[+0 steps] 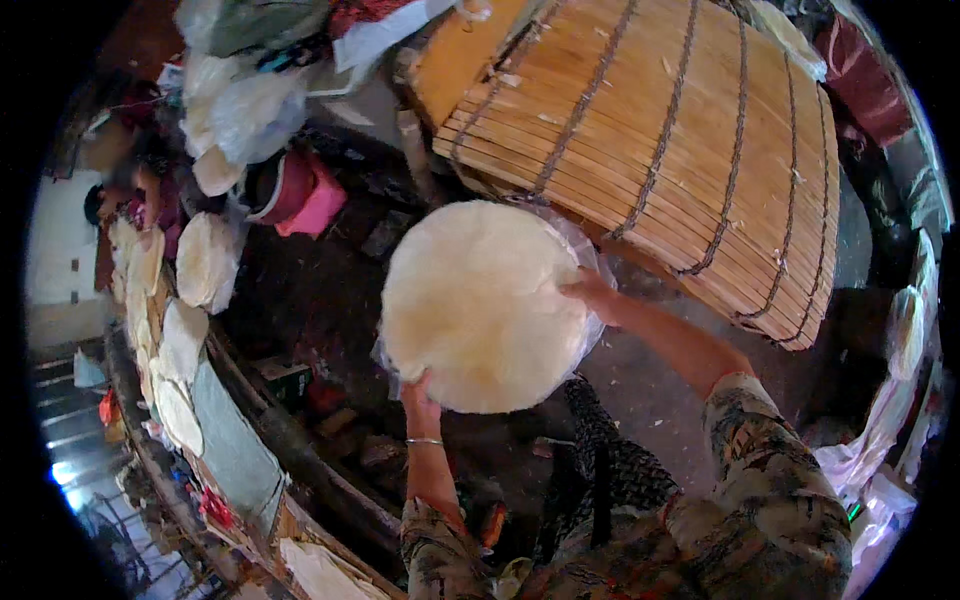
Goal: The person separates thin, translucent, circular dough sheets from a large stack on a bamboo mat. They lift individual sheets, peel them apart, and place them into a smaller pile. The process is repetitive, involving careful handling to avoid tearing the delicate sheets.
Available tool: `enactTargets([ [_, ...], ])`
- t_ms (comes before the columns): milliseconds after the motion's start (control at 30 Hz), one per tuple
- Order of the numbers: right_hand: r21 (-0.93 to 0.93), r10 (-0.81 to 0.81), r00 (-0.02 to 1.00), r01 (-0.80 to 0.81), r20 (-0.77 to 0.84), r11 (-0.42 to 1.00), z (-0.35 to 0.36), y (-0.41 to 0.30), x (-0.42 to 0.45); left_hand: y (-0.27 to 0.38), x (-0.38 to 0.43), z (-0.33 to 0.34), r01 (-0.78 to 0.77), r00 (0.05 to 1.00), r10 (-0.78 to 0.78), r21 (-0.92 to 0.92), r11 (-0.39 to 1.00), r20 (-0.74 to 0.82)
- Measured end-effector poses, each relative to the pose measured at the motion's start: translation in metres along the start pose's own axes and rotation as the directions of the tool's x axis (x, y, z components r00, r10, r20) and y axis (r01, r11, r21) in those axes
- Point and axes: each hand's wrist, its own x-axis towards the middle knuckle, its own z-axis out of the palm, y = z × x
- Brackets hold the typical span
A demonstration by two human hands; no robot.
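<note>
Between my hands is a large, round, pale flatbread-like sheet (484, 307), possibly a stack, with clear plastic film (598, 330) showing around its right and lower-left rim. My left hand (422, 399) grips the lower-left edge, thumb on top, with a metal bangle on that wrist. At the right edge, my right hand (592, 295) holds the sheet and the film, its fingers partly hidden. Past the sheet's upper right lies a slatted wooden mat (637, 135) bound with dark cords, with small pale flakes scattered over it.
Left of me, a long ledge carries more pale round sheets (176, 412) and a grey-green board or cloth (236, 450). A pink container (319, 199) and plastic bags (255, 112) are at the upper left. Another person (142, 195) is at the far left. Flakes dot the dark floor (660, 390).
</note>
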Motion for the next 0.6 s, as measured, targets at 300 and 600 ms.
enactTargets([
  [300,0.037,0.034,0.992,-0.03,-0.121,0.999,-0.029,0.033,0.036,0.013,0.006,0.036,0.186,0.974,-0.212,0.243,0.952,0.085],
  [600,-0.145,0.076,0.985,-0.099,-0.152,0.985,-0.03,-0.012,0.034,0.005,-0.004,0.054,0.281,0.958,-0.263,0.197,0.939,-0.11],
])
